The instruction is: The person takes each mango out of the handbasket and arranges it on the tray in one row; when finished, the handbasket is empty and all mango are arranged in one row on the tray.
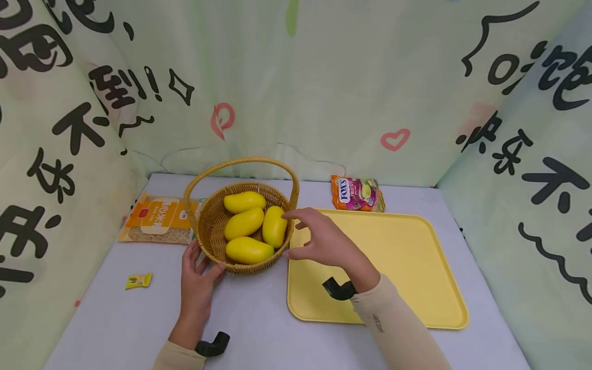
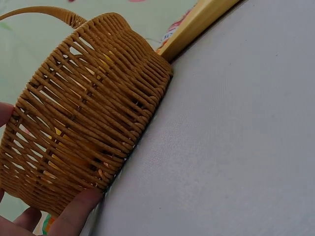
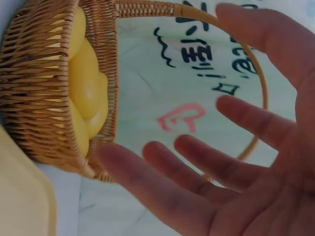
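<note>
A round wicker basket (image 1: 210,234) with an arched handle stands tilted on the table and bears several yellow mangoes (image 1: 243,223). At its front left, my left hand (image 1: 198,280) holds the basket, thumb near the rim and fingers around the side; the left wrist view shows fingertips (image 2: 81,204) low on the woven wall. My right hand (image 1: 326,239) is at the basket's right rim, over the tray's left part. Its fingers are spread apart with nothing between them, as the right wrist view shows the palm (image 3: 266,206) beside the mangoes (image 3: 88,83).
A yellow tray (image 1: 398,277) lies right of the basket. Behind it rests a FOX'S candy bag (image 1: 357,194). An orange-labelled grain bag (image 1: 157,220) lies behind left, and a small yellow packet (image 1: 139,281) nearer me. Printed curtains (image 1: 324,92) enclose the table's back and sides.
</note>
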Tool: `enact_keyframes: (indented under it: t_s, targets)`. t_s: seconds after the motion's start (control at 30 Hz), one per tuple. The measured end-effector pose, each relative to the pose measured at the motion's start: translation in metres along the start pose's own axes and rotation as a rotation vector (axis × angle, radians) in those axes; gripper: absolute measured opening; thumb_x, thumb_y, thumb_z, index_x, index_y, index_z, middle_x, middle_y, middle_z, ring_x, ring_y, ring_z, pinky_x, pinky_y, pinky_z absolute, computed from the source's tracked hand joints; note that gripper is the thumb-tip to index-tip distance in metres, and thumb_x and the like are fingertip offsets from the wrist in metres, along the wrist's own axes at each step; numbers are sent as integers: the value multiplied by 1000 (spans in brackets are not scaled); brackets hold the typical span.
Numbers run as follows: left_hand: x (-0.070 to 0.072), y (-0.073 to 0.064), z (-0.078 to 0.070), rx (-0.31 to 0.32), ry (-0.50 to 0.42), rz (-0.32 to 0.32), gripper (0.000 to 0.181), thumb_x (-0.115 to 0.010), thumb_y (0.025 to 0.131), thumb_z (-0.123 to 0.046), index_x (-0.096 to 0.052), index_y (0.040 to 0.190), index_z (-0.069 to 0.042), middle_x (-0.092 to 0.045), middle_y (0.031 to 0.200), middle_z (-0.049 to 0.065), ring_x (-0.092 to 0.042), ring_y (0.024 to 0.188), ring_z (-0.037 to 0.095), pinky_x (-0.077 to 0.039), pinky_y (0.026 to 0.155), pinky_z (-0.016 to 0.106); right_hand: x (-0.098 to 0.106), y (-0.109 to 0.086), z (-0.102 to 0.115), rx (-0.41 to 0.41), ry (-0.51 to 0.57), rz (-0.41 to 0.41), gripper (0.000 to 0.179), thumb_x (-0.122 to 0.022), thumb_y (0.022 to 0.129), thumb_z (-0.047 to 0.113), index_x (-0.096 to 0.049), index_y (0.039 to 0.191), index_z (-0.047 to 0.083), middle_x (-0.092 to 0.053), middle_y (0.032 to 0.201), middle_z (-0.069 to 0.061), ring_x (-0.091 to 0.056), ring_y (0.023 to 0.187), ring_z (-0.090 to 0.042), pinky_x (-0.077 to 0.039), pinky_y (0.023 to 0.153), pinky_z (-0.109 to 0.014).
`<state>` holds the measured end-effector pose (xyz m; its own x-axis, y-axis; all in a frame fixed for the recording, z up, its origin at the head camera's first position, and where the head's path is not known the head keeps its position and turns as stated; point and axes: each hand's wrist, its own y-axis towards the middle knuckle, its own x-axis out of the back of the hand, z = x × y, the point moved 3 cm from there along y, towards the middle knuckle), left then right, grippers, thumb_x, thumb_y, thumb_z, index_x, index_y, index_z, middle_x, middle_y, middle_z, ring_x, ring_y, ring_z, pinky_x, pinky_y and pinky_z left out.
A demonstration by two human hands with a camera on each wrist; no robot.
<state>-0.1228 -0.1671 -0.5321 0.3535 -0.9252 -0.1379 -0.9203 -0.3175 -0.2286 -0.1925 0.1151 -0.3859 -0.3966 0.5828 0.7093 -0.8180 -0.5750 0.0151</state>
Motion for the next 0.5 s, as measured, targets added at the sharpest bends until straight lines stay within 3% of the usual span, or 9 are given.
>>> enact_keyframes:
  t_s: [0.1,0.23,0.5]
  targets:
    - [1,0,0,-1,-1,-9,97,-70,95,5,-19,168,-33,-20,177,-2,-31,158,28,-59,89,14,-8,24,9,48,-112,99,70,-89,83,27,-60,145,13,-62,143,-12,-63,118,-30,-58,99,-42]
    - [1,0,0,3,-3,-18,97,-70,95,5,-20,168,-35,-21,176,-2,-31,158,28,-59,88,13,-21,51,19,64,-209,233,69,-88,85,29,-59,146,13,-60,147,-15,-59,125,-32,-56,105,-44]
    - [-2,-1,1,2,-15,-13,95,-70,97,3,-20,168,-36,-22,175,-2,-32,156,28,-60,89,14,-47,87,34,17,-321,453,71,-84,89,30,-55,152,18,-62,149,-10,-57,131,-27,-53,108,-41]
